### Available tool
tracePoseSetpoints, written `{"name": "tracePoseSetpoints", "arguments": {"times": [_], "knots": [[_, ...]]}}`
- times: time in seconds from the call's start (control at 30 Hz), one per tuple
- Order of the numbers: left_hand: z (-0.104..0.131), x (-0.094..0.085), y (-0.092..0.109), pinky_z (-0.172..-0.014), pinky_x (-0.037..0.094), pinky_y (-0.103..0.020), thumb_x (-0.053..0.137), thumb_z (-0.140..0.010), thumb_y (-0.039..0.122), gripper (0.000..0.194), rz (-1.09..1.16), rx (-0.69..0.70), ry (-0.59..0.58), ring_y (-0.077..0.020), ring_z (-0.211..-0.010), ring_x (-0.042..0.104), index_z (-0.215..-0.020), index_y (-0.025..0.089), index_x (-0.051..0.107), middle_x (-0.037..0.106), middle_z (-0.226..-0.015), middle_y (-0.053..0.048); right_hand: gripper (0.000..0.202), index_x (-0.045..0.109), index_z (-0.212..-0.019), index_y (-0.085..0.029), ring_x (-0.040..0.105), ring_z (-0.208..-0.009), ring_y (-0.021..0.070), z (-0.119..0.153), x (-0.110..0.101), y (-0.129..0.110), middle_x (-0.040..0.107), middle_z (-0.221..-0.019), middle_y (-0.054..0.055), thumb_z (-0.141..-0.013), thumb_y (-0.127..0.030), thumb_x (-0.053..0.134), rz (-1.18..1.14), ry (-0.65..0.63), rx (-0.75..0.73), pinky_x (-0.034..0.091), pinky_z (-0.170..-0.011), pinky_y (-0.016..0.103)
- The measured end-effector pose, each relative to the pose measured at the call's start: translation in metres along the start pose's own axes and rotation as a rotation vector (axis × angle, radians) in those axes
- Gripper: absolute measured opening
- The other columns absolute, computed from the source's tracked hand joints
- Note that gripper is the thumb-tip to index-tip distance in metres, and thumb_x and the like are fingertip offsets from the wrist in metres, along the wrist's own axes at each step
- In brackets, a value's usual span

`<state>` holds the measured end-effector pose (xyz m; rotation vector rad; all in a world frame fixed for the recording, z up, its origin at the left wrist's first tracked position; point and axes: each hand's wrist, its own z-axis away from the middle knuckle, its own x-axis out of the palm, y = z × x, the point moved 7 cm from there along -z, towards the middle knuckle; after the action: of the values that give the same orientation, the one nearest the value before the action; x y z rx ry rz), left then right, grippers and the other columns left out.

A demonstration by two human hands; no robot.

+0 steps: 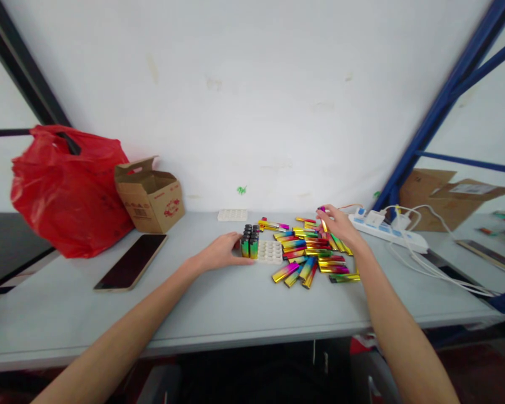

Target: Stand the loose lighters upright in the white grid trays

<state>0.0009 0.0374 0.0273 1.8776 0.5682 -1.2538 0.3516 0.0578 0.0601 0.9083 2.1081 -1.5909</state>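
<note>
My left hand [223,251] is closed around the left end of a white plastic tray with round holes [270,252], its thumb along the front and fingers behind. At that end stand several upright lighters [249,242] with black tops and green-yellow bodies, close to my fingers. The rest of the tray's holes show bare. My right hand [336,223] pinches a single shiny lighter [324,223], purple at the top and gold below, above the far right of a loose pile of metallic multicoloured lighters [307,249].
Behind lies a second white tray [233,215] by the wall. To the left are a phone [131,262], an open cardboard box [154,196] and a red plastic bag [71,191]. A power strip [389,231] with white cables sits right of my right hand, near a blue metal frame [441,106].
</note>
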Motion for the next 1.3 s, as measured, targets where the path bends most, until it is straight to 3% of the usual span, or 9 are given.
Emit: {"name": "tracePoseSetpoints", "arguments": {"times": [0.13,0.2,0.33,0.5,0.63,0.77,0.93,1.1,1.3], "knots": [[0.0,0.001,0.001,-0.065,0.043,-0.034,0.066,-0.07,0.084,0.066,-0.013,0.002,-0.024,-0.0236,-0.075,0.059,-0.085,0.021,0.056,0.065,-0.086,-0.005,0.039,0.052,-0.106,-0.026,0.039,-0.043,0.0088,0.009,0.037,-0.033,0.053,-0.064,-0.008,-0.093,-0.062,0.051,-0.387,-0.133,-0.005,0.032,-0.043,0.019],[0.0,-0.001,0.002,-0.066,0.043,-0.034,0.067,-0.07,0.082,0.064,0.003,0.002,-0.028,-0.0237,-0.076,0.059,-0.086,0.02,0.057,0.065,-0.087,-0.005,0.044,0.055,-0.095,-0.024,0.035,-0.044,0.0095,0.012,0.052,-0.047,0.041,-0.056,-0.009,-0.092,-0.068,0.05,-0.369,-0.12,-0.024,0.028,-0.044,0.021],[0.001,-0.005,0.0,-0.064,0.042,-0.032,0.072,-0.065,0.078,0.063,0.058,-0.005,-0.04,-0.0227,-0.074,0.06,-0.086,0.02,0.059,0.066,-0.085,-0.004,0.058,0.048,-0.065,-0.021,0.039,-0.053,0.012,0.022,0.075,-0.074,0.04,-0.055,-0.004,-0.092,-0.072,0.046,-0.222,-0.048,-0.14,0.03,-0.052,0.026],[0.003,-0.009,-0.003,-0.063,0.041,-0.031,0.074,-0.063,0.077,0.063,0.068,-0.009,-0.07,-0.0223,-0.073,0.059,-0.085,0.019,0.062,0.065,-0.083,-0.003,0.052,0.034,-0.056,-0.023,0.032,-0.054,0.0112,0.036,0.093,-0.09,0.032,-0.053,-0.004,-0.091,-0.059,0.048,-0.099,0.015,-0.207,0.023,-0.054,0.028],[0.003,-0.009,-0.004,-0.062,0.04,-0.03,0.076,-0.062,0.075,0.063,0.095,-0.013,-0.075,-0.0216,-0.074,0.059,-0.088,0.018,0.065,0.066,-0.083,-0.003,0.039,0.04,-0.06,-0.022,0.036,-0.055,0.0118,0.043,0.094,-0.101,0.039,-0.055,-0.004,-0.091,-0.044,0.046,-0.036,0.029,-0.321,0.024,-0.056,0.028],[0.004,-0.009,-0.004,-0.061,0.038,-0.029,0.076,-0.061,0.076,0.064,0.081,-0.021,-0.083,-0.0206,-0.072,0.058,-0.086,0.018,0.063,0.065,-0.081,-0.002,0.042,0.044,-0.067,-0.022,0.043,-0.057,0.0135,0.043,0.094,-0.101,0.047,-0.058,-0.004,-0.097,-0.051,0.045,-0.048,0.023,-0.314,0.029,-0.058,0.028],[0.004,-0.009,-0.003,-0.061,0.039,-0.03,0.073,-0.062,0.079,0.065,0.053,-0.016,-0.076,-0.0201,-0.071,0.057,-0.083,0.018,0.06,0.064,-0.08,-0.002,0.04,0.054,-0.085,-0.022,0.057,-0.063,0.0155,0.045,0.107,-0.102,0.063,-0.072,-0.001,-0.103,-0.055,0.039,-0.164,-0.16,-0.313,0.042,-0.064,0.027],[0.005,-0.01,-0.001,-0.061,0.04,-0.03,0.074,-0.063,0.078,0.065,0.071,-0.012,-0.083,-0.0202,-0.071,0.058,-0.084,0.018,0.061,0.065,-0.08,-0.002,0.05,0.051,-0.07,-0.022,0.057,-0.065,0.0168,0.048,0.112,-0.11,0.063,-0.069,0.002,-0.102,-0.059,0.044,0.013,-0.125,-0.435,0.043,-0.066,0.028],[0.005,-0.009,-0.003,-0.061,0.04,-0.03,0.076,-0.061,0.076,0.062,0.083,-0.015,-0.066,-0.0201,-0.071,0.058,-0.083,0.02,0.061,0.065,-0.079,-0.002,0.041,0.06,-0.083,-0.021,0.066,-0.069,0.0186,0.05,0.125,-0.108,0.073,-0.074,0.003,-0.106,-0.051,0.044,0.075,-0.215,-0.449,0.045,-0.069,0.029]]}}
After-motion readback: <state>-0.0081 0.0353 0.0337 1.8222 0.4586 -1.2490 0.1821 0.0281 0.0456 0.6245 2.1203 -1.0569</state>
